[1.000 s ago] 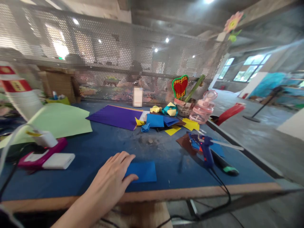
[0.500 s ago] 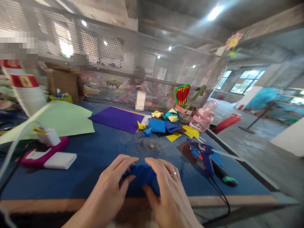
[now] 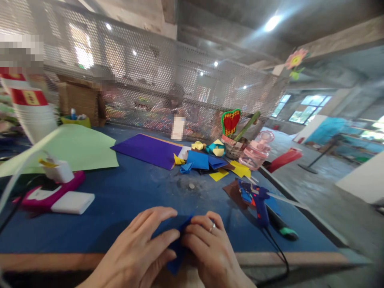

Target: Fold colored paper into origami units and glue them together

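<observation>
A small folded piece of blue paper (image 3: 177,262) is at the near edge of the table, tilted, with a narrow part showing between my hands. My right hand (image 3: 207,244), wearing a ring, is closed around its right side with bent fingers. My left hand (image 3: 144,244) is at the paper's left side, fingers apart and stretched out. Its fingertips lie against or just beside the paper; I cannot tell whether they press on it. Much of the paper is hidden behind my right fingers.
A blue hot glue gun (image 3: 261,204) with a cord lies to the right. Pieces of blue and yellow paper (image 3: 198,159), a purple sheet (image 3: 147,150) and a pink bottle (image 3: 255,152) stand farther back. Left are a power strip (image 3: 57,194), a green sheet (image 3: 87,148) and stacked cups (image 3: 33,108).
My left fingers have spread away from the paper, while my right fingers have curled in around it. The paper has turned from lying crosswise to a steeper slant.
</observation>
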A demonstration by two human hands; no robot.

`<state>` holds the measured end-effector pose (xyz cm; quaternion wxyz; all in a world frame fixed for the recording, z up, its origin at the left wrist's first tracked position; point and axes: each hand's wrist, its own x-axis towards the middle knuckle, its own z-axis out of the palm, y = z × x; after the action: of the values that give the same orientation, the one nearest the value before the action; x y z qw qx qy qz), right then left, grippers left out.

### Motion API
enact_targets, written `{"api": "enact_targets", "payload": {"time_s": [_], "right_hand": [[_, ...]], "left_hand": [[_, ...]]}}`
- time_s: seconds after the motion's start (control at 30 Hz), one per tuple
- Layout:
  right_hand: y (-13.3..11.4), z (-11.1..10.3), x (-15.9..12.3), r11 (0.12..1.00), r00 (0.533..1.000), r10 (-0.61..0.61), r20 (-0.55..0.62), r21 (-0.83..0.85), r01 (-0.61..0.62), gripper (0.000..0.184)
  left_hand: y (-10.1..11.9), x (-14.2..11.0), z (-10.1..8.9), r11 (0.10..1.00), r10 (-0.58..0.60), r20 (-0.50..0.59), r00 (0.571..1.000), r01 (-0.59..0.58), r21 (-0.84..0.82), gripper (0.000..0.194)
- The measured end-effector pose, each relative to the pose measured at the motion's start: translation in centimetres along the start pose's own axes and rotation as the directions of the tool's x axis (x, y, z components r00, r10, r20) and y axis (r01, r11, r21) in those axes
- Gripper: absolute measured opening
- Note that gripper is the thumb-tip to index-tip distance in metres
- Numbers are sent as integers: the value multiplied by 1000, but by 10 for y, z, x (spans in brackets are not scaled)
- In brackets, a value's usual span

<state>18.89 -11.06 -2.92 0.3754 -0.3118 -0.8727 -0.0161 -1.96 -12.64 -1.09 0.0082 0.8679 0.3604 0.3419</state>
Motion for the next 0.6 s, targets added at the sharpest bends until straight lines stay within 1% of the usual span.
{"api": "enact_targets", "payload": {"time_s": [0.07, 0.17, 0.23, 0.27, 0.33, 0.37, 0.43, 0.47, 0.5, 0.53, 0.6], "right_hand": [[1, -4, 0, 999, 999, -33, 40, 16, 32, 30], [0, -11, 2, 997, 992, -73, 107, 19, 71, 26], [2, -14, 2, 998, 991, -69, 113, 6, 69, 24], [3, -16, 1, 998, 993, -58, 102, -1, 58, 24], [6, -17, -2, 1000, 996, -17, 89, -14, 19, 23], [8, -18, -4, 1000, 996, 3, 88, -16, -1, 23], [9, -20, -8, 1000, 994, 28, 104, -15, -26, 25], [9, -22, -10, 999, 992, 35, 123, -14, -34, 27], [8, -24, -11, 999, 987, 45, 151, -13, -44, 30], [7, -26, -13, 998, 982, 58, 180, -13, -56, 31], [6, -28, -15, 996, 969, 88, 230, -26, -84, 33]], "left_hand": [[-4, 3, 0, 999, 3, 43, 999, -5, 35, 25], [-9, 5, 4, 998, -56, 124, 991, 52, 36, 23], [-12, 5, 7, 997, -75, 162, 984, 68, 47, 23], [-14, 4, 7, 997, -63, 176, 982, 54, 56, 22], [-17, 2, 5, 998, -3, 205, 979, -11, 66, 22], [-19, 0, 4, 997, 31, 225, 974, -46, 62, 28], [-23, -4, 2, 995, 81, 252, 964, -93, 35, 51], [-25, -7, 2, 994, 98, 252, 963, -106, 20, 60], [-27, -10, 2, 994, 106, 242, 965, -112, 10, 64], [-28, -13, 4, 993, 112, 225, 968, -117, 10, 62], [-29, -21, 8, 993, 111, 150, 982, -116, 27, 49]]}}
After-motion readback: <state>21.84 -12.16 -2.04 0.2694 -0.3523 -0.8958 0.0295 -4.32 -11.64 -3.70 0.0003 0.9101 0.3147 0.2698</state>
